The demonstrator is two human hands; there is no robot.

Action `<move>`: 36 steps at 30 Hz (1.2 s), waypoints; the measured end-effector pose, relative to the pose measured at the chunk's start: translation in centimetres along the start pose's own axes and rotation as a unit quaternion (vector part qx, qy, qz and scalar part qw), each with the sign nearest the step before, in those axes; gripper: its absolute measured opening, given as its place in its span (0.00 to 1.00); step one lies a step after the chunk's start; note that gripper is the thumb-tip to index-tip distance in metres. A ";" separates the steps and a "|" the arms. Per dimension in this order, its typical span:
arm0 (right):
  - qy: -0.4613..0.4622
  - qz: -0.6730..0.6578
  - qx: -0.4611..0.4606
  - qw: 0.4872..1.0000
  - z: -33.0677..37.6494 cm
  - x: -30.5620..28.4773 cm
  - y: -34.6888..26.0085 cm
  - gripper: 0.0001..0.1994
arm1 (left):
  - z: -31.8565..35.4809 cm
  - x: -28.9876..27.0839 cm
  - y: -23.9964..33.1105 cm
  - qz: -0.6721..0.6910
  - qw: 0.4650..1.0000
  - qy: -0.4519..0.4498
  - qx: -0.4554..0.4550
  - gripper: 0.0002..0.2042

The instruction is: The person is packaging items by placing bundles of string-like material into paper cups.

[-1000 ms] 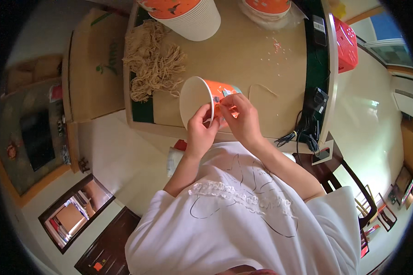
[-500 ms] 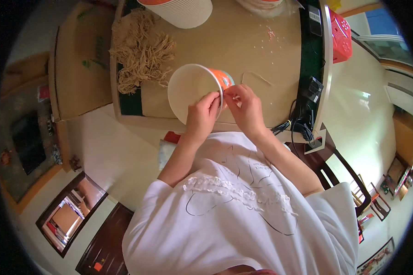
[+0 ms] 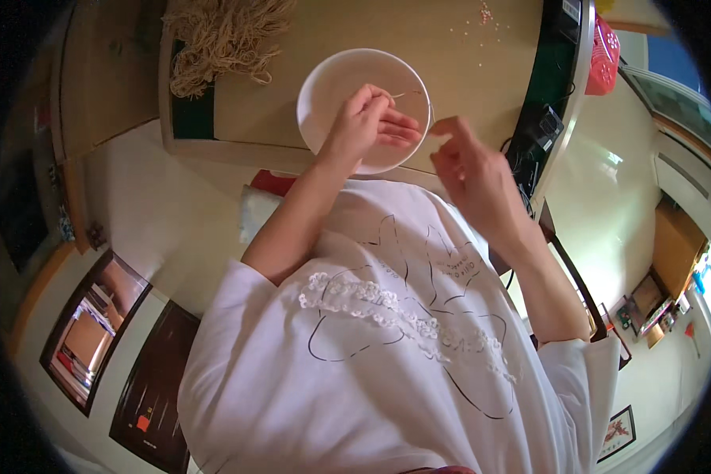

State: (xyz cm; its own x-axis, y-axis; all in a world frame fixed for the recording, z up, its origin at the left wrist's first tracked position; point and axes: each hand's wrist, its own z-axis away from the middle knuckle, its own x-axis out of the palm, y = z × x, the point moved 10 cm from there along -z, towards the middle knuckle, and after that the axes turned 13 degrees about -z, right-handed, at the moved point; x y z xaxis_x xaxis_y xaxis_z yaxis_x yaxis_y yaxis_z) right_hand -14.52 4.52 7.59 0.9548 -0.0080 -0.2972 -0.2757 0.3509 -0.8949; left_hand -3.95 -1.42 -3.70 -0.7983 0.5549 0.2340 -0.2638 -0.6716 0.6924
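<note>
A white paper bucket (image 3: 329, 89) sits at the near table edge, its open mouth turned up toward me. My left hand (image 3: 369, 122) is over the mouth, with thumb and forefinger pinched on a thin tan string (image 3: 404, 95) and the other fingers stretched to the right. The string's free part runs toward the bucket's right rim. Just right of that rim is my right hand (image 3: 472, 170), raised, its fingers bent and smeared by motion. Whether it holds part of the string cannot be made out.
A heap of tan strings (image 3: 221, 39) lies at the table's far left. Small pink and white bits (image 3: 484, 16) are scattered at the far right. Along the right edge are a black device (image 3: 547, 126) and cables; a red plastic basket (image 3: 603, 59) is beyond it.
Both hands have left the bucket's right rim; the left moved over the mouth with the string, the right drew away right. The bucket has turned its mouth upward, hiding its orange side. The view has shifted.
</note>
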 end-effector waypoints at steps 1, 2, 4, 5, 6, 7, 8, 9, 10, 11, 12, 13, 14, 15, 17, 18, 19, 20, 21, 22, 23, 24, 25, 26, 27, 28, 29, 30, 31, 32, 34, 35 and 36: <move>-0.014 -0.024 -0.025 0.999 0.1 1.0 -1.1 0.14 | -0.1 0.2 -0.6 0.038 0.999 0.002 -0.024 0.07; -0.046 0.003 -0.090 0.995 0.1 2.3 -3.1 0.13 | -0.3 -0.1 -0.9 0.043 0.999 0.003 -0.021 0.07; -0.106 0.083 -0.142 0.981 0.1 4.6 -4.0 0.10 | -0.5 1.5 -2.3 0.242 0.964 -0.071 -0.086 0.07; -0.132 0.112 -0.162 0.972 0.0 5.5 -3.9 0.10 | -0.4 1.6 -2.6 0.267 0.954 -0.049 -0.129 0.07; -0.129 0.157 -0.116 0.972 -0.6 5.0 -3.1 0.08 | -0.7 1.3 -2.7 0.268 0.954 -0.049 -0.124 0.07; -0.086 0.130 -0.098 0.983 -1.6 3.8 -3.1 0.07 | -1.2 0.4 -3.1 0.232 0.966 -0.056 -0.097 0.07; -0.040 0.102 -0.077 0.991 -2.8 2.2 -3.0 0.06 | -1.3 0.2 -2.6 0.194 0.976 -0.066 -0.073 0.07; 0.004 0.043 -0.095 0.994 -4.2 0.6 -3.4 0.06 | -1.0 0.0 -1.6 0.140 0.988 -0.062 -0.023 0.06; 0.018 0.066 -0.107 0.992 -5.4 0.1 -3.2 0.06 | -0.9 0.1 -1.6 0.141 0.988 -0.062 -0.021 0.06; 0.037 0.091 -0.117 0.988 -6.3 -0.4 -2.9 0.06 | -1.1 -0.5 -1.2 0.071 0.997 -0.027 0.007 0.06; 0.023 0.098 -0.149 0.984 -6.8 0.1 -2.4 0.05 | -1.1 -1.0 -0.7 0.002 0.999 0.009 0.035 0.06; 0.023 0.098 -0.149 0.984 -7.3 0.5 -1.7 0.05 | -1.1 -0.8 -0.6 0.002 0.999 0.009 0.035 0.06; -0.007 0.151 -0.159 0.976 -7.7 1.8 -1.4 0.04 | -0.9 -0.9 -0.2 -0.015 0.998 0.031 0.056 0.06; -0.036 0.203 -0.168 0.964 -8.0 2.9 -1.1 0.04 | -0.7 -1.2 0.2 -0.033 0.995 0.053 0.078 0.06; -0.052 0.213 -0.170 0.961 -8.6 3.2 -0.3 0.04 | -0.8 -1.9 -0.1 -0.030 0.994 0.066 0.086 0.06; -0.065 0.222 -0.170 0.958 -8.6 3.4 0.2 0.04 | -0.9 -2.3 -0.3 -0.030 0.992 0.076 0.094 0.06; -0.067 0.223 -0.174 0.957 -8.6 3.3 0.4 0.04 | -0.9 -2.4 -0.4 -0.028 0.992 0.080 0.097 0.06; -0.069 0.183 -0.166 0.966 -8.6 2.9 0.8 0.04 | -0.7 -2.6 0.1 -0.033 0.986 0.093 0.136 0.06; -0.070 0.142 -0.158 0.975 -8.7 2.6 1.0 0.04 | -0.3 -2.8 0.7 -0.038 0.978 0.105 0.176 0.07; -0.072 0.145 -0.161 0.974 -8.7 2.6 1.0 0.04 | -0.3 -2.9 0.4 -0.036 0.977 0.107 0.179 0.07; -0.071 0.115 -0.144 0.980 -8.8 2.3 1.2 0.04 | 0.6 -3.0 1.8 -0.139 0.948 0.137 0.253 0.07; -0.069 0.086 -0.126 0.986 -8.9 2.1 1.4 0.04 | 1.7 -2.6 3.1 -0.240 0.901 0.165 0.322 0.08; -0.071 0.088 -0.128 0.985 -8.9 2.1 1.4 0.04 | 1.9 -2.6 3.2 -0.238 0.900 0.167 0.324 0.08; -0.074 0.090 -0.113 0.987 -8.9 2.2 1.7 0.04 | 3.2 -1.6 4.7 -0.350 0.831 0.197 0.385 0.08; -0.078 0.092 -0.099 0.988 -8.9 2.3 2.0 0.04 | 4.5 -0.3 5.7 -0.454 0.744 0.224 0.436 0.07; -0.079 0.094 -0.102 0.987 -8.9 2.5 2.0 0.04 | 4.6 0.0 5.8 -0.490 0.732 0.238 0.409 0.06; -0.063 0.080 -0.108 0.989 -8.8 2.4 1.9 0.04 | 4.8 -0.1 5.8 -0.489 0.731 0.241 0.410 0.06; -0.047 0.066 -0.115 0.990 -8.8 2.2 1.6 0.04 | 4.8 -0.1 5.8 -0.508 0.717 0.255 0.403 0.06; -0.049 0.068 -0.119 0.989 -8.9 2.4 1.2 0.04 | 4.9 -0.2 5.7 -0.527 0.703 0.270 0.395 0.07; -0.042 0.082 -0.128 0.988 -9.0 2.4 0.6 0.04 | 4.9 -0.3 5.7 -0.525 0.702 0.274 0.396 0.07; -0.037 0.098 -0.140 0.985 -9.3 2.6 -0.2 0.04 | 4.5 0.2 5.1 -0.602 0.654 0.273 0.369 0.09; -0.028 0.111 -0.158 0.981 -9.4 2.7 -0.7 0.04 | 4.5 0.2 5.1 -0.600 0.653 0.276 0.370 0.09; -0.018 0.125 -0.176 0.976 -9.6 2.7 -1.2 0.04 | 4.7 0.4 5.3 -0.605 0.640 0.284 0.378 0.09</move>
State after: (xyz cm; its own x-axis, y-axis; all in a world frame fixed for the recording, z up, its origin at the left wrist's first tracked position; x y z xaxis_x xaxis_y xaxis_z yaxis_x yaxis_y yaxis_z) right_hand -12.70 -4.91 4.69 0.8544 0.0722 -0.5145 -0.5155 -0.0050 -0.8569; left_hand -3.15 -2.44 3.23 -0.3811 0.0321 -0.9240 -0.7091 0.6311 0.3145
